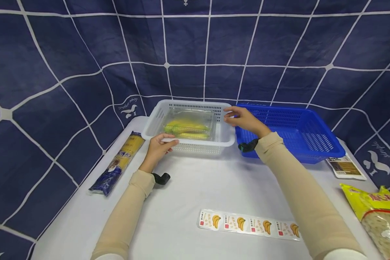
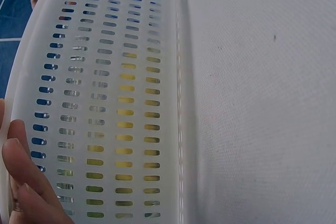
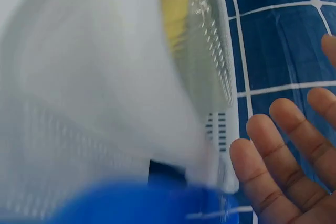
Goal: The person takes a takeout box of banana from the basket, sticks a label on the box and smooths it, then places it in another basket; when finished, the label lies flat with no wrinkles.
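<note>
A white plastic basket (image 1: 211, 143) stands toward the back of the table. Inside it lies a clear plastic clamshell box (image 1: 198, 115) with yellow bananas (image 1: 186, 126) in it. At the basket's front-left corner my left hand (image 1: 159, 148) pinches the rim, with fingers curled over it, seen also at the basket's slotted wall (image 2: 105, 103) in the left wrist view. My right hand (image 1: 243, 119) is at the right rim, its fingertips close over the edge. In the right wrist view its fingers (image 3: 273, 150) are spread and hold nothing.
A blue basket (image 1: 315, 153) stands right beside the white one. A pasta packet (image 1: 120, 162) lies at left. A strip of banana stickers (image 1: 247, 224) is at the front. At right are a flat package (image 1: 346, 167) and a yellow-topped bag (image 1: 377, 216).
</note>
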`<action>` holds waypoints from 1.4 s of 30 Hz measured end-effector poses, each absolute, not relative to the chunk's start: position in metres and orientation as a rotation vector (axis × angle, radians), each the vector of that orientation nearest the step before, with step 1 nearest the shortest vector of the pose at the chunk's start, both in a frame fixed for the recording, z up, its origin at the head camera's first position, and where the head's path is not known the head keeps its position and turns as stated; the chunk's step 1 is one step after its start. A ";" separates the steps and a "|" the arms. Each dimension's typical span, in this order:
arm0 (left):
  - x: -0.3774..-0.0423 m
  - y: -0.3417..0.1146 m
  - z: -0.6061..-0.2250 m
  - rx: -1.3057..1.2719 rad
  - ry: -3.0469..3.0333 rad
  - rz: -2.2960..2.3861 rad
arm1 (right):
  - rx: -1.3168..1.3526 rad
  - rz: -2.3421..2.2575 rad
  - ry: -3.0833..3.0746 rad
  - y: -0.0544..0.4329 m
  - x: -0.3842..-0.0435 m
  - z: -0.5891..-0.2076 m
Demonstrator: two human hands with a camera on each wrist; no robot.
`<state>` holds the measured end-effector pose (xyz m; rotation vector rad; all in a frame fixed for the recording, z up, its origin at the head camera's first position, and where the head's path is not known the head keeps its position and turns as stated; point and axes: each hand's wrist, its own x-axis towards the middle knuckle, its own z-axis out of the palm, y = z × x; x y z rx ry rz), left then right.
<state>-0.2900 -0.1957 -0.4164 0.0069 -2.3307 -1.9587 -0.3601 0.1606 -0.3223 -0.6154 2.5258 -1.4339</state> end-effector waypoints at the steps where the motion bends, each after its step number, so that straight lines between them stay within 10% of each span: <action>1: -0.290 -0.196 -0.417 0.004 -2.330 -1.957 | -0.607 -1.436 2.517 0.157 -0.361 -0.321; 42: -0.291 -0.194 -0.415 0.000 -2.314 -1.988 | -0.064 -1.482 2.043 0.090 -0.397 -0.332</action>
